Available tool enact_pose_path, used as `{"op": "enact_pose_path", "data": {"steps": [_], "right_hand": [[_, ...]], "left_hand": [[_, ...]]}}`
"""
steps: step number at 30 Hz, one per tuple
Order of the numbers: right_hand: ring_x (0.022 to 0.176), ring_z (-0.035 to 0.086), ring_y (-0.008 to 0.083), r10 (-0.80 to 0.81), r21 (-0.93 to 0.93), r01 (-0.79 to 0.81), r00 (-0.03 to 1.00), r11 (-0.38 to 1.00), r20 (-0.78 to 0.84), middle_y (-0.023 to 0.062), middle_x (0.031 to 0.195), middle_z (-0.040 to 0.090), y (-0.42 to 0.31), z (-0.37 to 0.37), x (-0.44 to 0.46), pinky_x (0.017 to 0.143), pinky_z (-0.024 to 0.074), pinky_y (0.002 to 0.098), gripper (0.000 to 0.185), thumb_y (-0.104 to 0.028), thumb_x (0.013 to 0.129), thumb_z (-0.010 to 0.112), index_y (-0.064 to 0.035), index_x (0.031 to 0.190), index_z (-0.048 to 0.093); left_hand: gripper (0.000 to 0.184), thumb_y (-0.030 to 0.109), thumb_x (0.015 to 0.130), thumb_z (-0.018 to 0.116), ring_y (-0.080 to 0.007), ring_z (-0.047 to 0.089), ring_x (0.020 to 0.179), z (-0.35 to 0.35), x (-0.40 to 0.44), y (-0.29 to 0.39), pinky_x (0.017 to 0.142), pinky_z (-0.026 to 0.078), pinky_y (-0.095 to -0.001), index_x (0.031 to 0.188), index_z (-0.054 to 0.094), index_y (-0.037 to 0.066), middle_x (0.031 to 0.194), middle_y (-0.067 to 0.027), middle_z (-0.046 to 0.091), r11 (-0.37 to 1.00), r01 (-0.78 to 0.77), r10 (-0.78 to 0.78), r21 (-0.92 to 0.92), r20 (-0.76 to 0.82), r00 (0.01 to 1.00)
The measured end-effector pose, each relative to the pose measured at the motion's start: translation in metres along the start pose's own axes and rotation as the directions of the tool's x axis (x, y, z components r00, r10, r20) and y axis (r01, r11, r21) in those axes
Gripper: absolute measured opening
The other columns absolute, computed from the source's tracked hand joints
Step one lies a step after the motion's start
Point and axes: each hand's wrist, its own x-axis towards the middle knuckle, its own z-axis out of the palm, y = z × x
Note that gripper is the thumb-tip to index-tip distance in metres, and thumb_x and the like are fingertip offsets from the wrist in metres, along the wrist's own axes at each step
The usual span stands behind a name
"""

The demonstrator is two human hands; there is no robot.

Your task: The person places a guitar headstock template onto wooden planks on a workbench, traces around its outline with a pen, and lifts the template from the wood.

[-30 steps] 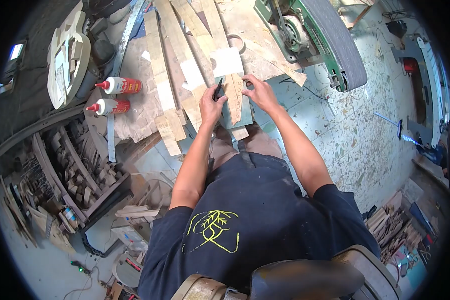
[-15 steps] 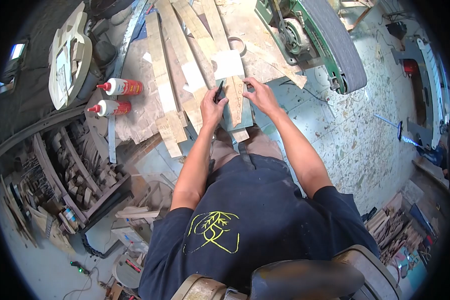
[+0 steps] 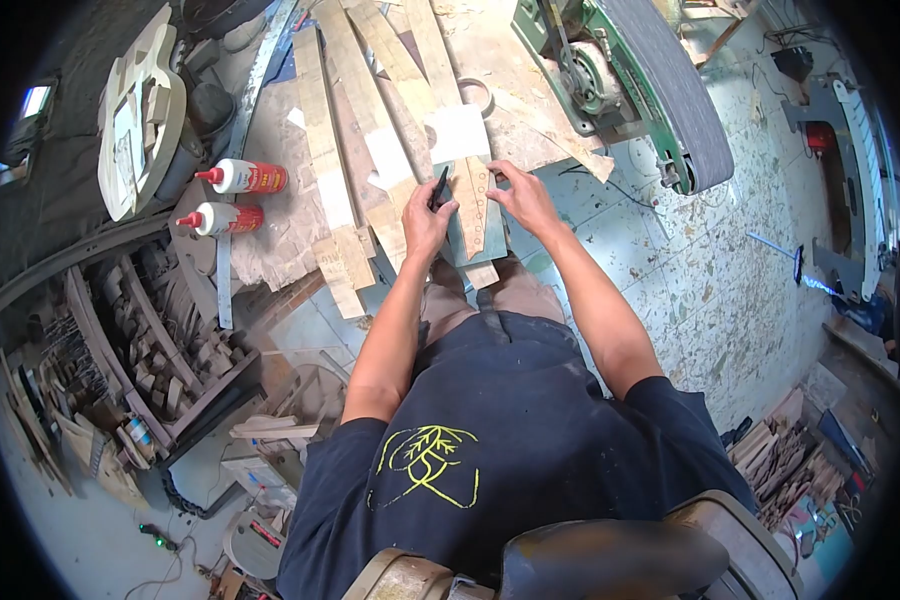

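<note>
My left hand (image 3: 425, 222) is closed around a slim black marker (image 3: 440, 186), its tip end pointing up. It rests at the left edge of a thin wooden template (image 3: 472, 205) with a row of small holes along its right side. The template lies on a pale wooden board (image 3: 481, 273). At the template's upper right edge, my right hand (image 3: 528, 202) has its thumb and fingers curled in, gripping that edge. Just beyond both hands, a white patch (image 3: 457, 131) covers part of the wood.
Long wooden strips (image 3: 322, 120) fan out across the workbench (image 3: 270, 245). Two red-and-white glue bottles (image 3: 250, 176) lie at the left. A guitar-shaped body (image 3: 142, 115) is at the far left. A green belt sander (image 3: 660, 100) stands at the right.
The template and my hands sit almost where they were, with only a slight shift. The right fingers have moved a little along the template's edge.
</note>
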Motion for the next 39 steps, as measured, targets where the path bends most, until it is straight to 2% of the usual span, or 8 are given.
{"op": "enact_pose_path", "data": {"steps": [14, 23, 26, 29, 32, 35, 39], "right_hand": [[0.105, 0.069, 0.0401, 0.02, -0.015, -0.02, 1.0, 1.0, 0.015, 0.0197, 0.11, 0.073, -0.002, -0.001, 0.0, 0.084, 0.055, 0.0464, 0.047, -0.016, 0.086, 0.078, -0.015, 0.129, 0.059], [0.105, 0.069, 0.0406, 0.008, -0.032, -0.007, 1.0, 0.999, 0.013, 0.0193, 0.11, 0.073, -0.001, -0.001, 0.003, 0.084, 0.0551, 0.0472, 0.046, -0.016, 0.087, 0.077, -0.0156, 0.13, 0.059], [0.105, 0.069, 0.0401, -0.021, -0.044, 0.021, 1.0, 0.999, -0.016, 0.0189, 0.11, 0.073, -0.002, 0.001, 0.001, 0.084, 0.0552, 0.0475, 0.045, -0.016, 0.088, 0.076, -0.0153, 0.13, 0.059], [0.105, 0.069, 0.0395, -0.033, -0.044, 0.032, 0.999, 0.999, -0.035, 0.0185, 0.11, 0.073, 0.001, 0.004, -0.001, 0.084, 0.0553, 0.0476, 0.045, -0.016, 0.088, 0.076, -0.0153, 0.129, 0.058], [0.105, 0.069, 0.0392, -0.02, -0.045, 0.018, 0.999, 0.999, -0.029, 0.0183, 0.11, 0.073, -0.003, 0.002, -0.001, 0.084, 0.0554, 0.0476, 0.045, -0.017, 0.088, 0.076, -0.0158, 0.129, 0.058], [0.104, 0.069, 0.0391, -0.012, -0.057, 0.011, 1.0, 0.998, -0.024, 0.018, 0.11, 0.073, -0.003, 0.0, -0.001, 0.084, 0.0554, 0.0475, 0.045, -0.017, 0.088, 0.076, -0.0166, 0.129, 0.058], [0.104, 0.07, 0.0391, 0.001, -0.062, -0.003, 1.0, 0.998, -0.024, 0.0178, 0.109, 0.073, -0.003, 0.001, -0.001, 0.084, 0.0555, 0.0475, 0.045, -0.017, 0.088, 0.076, -0.0173, 0.13, 0.058]], "left_hand": [[0.048, 0.002, 0.079, 0.082, -0.0142, 0.062, 0.078, 0.0, 0.001, 0.0, 0.076, 0.052, -0.031, 0.124, 0.07, 0.008, 0.086, -0.0031, 0.066, 0.999, -0.046, 0.046, 0.024, -0.015, 0.999], [0.048, 0.003, 0.079, 0.082, -0.0144, 0.062, 0.077, 0.0, 0.004, 0.0, 0.074, 0.052, -0.0311, 0.125, 0.069, 0.007, 0.084, -0.0033, 0.066, 1.0, -0.008, 0.008, -0.014, -0.008, 1.0], [0.047, 0.002, 0.076, 0.082, -0.0194, 0.065, 0.079, -0.002, 0.004, 0.005, 0.077, 0.053, -0.0333, 0.121, 0.069, 0.005, 0.091, -0.0071, 0.067, 1.0, 0.001, -0.001, 0.025, -0.009, 1.0], [0.047, 0.003, 0.076, 0.082, -0.0202, 0.066, 0.08, -0.003, 0.002, 0.01, 0.078, 0.053, -0.034, 0.122, 0.069, 0.005, 0.091, -0.0076, 0.067, 1.0, 0.008, -0.008, 0.007, -0.013, 1.0], [0.047, 0.003, 0.076, 0.082, -0.0203, 0.067, 0.081, -0.001, 0.002, 0.006, 0.078, 0.053, -0.0343, 0.122, 0.069, 0.005, 0.092, -0.0078, 0.068, 1.0, -0.006, 0.006, 0.01, -0.028, 1.0], [0.052, 0.004, 0.08, 0.082, -0.0168, 0.065, 0.08, 0.0, 0.004, 0.002, 0.077, 0.053, -0.0322, 0.129, 0.065, 0.002, 0.089, -0.0066, 0.069, 0.999, -0.043, 0.044, 0.023, -0.026, 0.999], [0.05, 0.002, 0.08, 0.081, -0.0164, 0.065, 0.08, -0.001, 0.004, 0.002, 0.077, 0.053, -0.0318, 0.128, 0.066, 0.003, 0.088, -0.0062, 0.069, 1.0, -0.018, 0.018, 0.009, -0.006, 1.0]]}}
